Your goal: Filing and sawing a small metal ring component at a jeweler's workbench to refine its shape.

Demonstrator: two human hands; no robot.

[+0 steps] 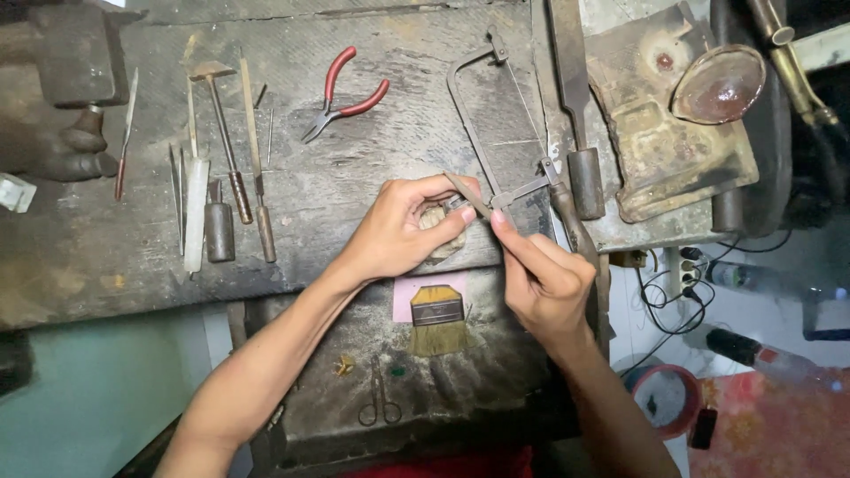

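Observation:
My left hand (403, 228) is curled at the front edge of a worn wooden workbench (354, 115), its fingers pinching a small metal piece (457, 204) against a pale bench peg (436, 217). My right hand (542, 274) holds a thin metal file (467, 195) between thumb and forefinger, with the tip laid across the small piece. A jeweller's saw frame (474, 115) lies on the bench just behind both hands, its wooden handle (577, 235) beside my right hand.
Red-handled pliers (341, 96) lie at the middle of the bench. Several files and handled tools (221, 177) lie at the left. A charred soldering block (668, 133) and a glass dish (719, 84) sit at the right. Below the bench, a tray holds a brush (437, 320) and small scissors (380, 398).

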